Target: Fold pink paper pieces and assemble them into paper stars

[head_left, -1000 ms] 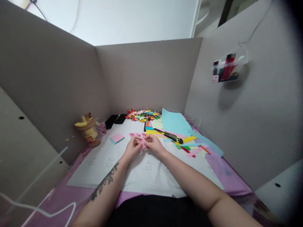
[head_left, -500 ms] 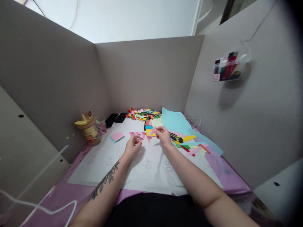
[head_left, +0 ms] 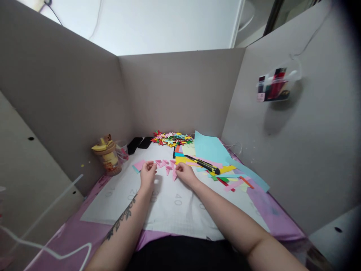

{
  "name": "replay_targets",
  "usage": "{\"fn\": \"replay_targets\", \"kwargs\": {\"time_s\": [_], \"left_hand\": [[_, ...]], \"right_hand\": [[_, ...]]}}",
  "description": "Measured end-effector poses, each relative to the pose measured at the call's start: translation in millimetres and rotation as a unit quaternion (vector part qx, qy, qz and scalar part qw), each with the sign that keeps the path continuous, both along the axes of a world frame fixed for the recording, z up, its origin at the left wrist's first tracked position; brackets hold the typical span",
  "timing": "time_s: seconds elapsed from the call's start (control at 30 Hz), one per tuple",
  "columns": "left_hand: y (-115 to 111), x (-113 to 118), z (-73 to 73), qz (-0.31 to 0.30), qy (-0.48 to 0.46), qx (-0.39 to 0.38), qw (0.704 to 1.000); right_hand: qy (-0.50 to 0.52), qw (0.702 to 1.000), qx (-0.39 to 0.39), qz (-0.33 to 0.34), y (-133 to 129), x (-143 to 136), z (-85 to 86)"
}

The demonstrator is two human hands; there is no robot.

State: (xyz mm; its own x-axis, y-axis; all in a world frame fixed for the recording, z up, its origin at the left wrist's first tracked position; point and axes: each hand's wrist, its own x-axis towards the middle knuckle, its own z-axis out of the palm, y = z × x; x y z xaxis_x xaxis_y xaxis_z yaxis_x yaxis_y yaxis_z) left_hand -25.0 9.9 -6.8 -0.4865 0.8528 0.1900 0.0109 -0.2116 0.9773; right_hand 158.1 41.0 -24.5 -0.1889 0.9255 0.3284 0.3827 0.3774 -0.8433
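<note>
My left hand [head_left: 148,174] is just right of a small stack of square paper [head_left: 138,165], pink on top with blue beneath. Its fingers are loosely curled with a gap to the thumb, and I see nothing held. My right hand [head_left: 185,174] is closed, fingertips pinched at a folded pink paper piece [head_left: 174,174] low over the mat; the fingers partly hide it. Between the hands lie several small folded pink paper triangles [head_left: 168,168]. Right of my right hand a black and yellow utility knife [head_left: 207,165] rests on paper strips.
A heap of colourful paper stars [head_left: 172,139] lies at the back. Two black phones [head_left: 134,145] and a yellow-lidded cup [head_left: 108,158] stand at the left. Light-blue sheets [head_left: 211,146] and cut strips [head_left: 234,184] cover the right. Grey panels [head_left: 180,94] enclose the table.
My right hand has come down and left with the pink piece, uncovering the utility knife. My left hand has shifted left, towards the square paper stack.
</note>
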Motion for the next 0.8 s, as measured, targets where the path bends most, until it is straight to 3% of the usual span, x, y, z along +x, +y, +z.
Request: {"fn": "replay_targets", "kwargs": {"time_s": [0.13,0.27,0.37,0.53,0.6,0.67,0.8], "left_hand": [[-2,2,1.9,0.005,0.028,0.011,1.000],[-5,1,2.8,0.032,0.053,0.036,0.997],[-5,-8,5.1,0.065,0.078,0.061,0.993],[2,-49,17.4,0.117,0.157,0.041,0.980],[6,-66,22.1,0.079,0.311,0.006,0.947],[9,-78,24.3,0.038,0.476,-0.016,0.879],[15,-84,21.8,-0.002,0.582,-0.086,0.808]], "right_hand": [[-0.229,0.971,0.055,-0.038,-8,-6,5.9],[-0.369,0.921,0.118,-0.027,-13,-10,11.3],[-0.405,0.905,0.132,-0.006,-16,-11,12.1],[-0.390,0.915,0.105,0.020,-21,-8,15.4],[-0.385,0.918,0.094,0.027,-24,-6,17.9],[-0.381,0.920,0.088,0.034,-26,-5,20.1],[-0.348,0.931,0.103,0.025,-31,-3,23.9]]}}
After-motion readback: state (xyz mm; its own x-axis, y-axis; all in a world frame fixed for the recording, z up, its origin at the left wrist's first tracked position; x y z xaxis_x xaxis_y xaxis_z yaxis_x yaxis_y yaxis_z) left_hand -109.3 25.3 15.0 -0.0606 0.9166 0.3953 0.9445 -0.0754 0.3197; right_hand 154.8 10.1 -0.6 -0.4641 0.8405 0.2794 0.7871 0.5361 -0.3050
